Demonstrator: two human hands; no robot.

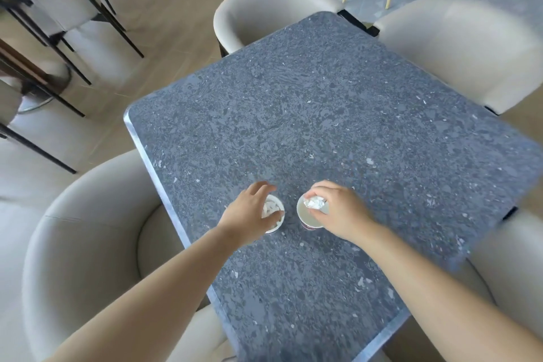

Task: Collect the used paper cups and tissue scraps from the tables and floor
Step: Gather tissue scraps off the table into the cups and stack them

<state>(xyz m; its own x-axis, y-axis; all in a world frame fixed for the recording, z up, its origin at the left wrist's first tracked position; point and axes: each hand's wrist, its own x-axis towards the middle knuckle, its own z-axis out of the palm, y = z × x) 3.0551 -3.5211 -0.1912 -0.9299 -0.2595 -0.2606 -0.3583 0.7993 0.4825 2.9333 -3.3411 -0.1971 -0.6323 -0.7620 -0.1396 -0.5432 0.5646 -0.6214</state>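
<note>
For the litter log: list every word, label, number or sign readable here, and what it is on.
No text can be read.
Right paper cup: dark print low on its side, too blurred to read; the right hand holds a crumpled tissue above it.
Left paper cup, gripped by the left hand: no print visible.
Table: none.

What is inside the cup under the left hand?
White tissue scraps lie inside the left cup. The left hand, gripping its rim, covers part of the opening, so the bottom is hidden.
</note>
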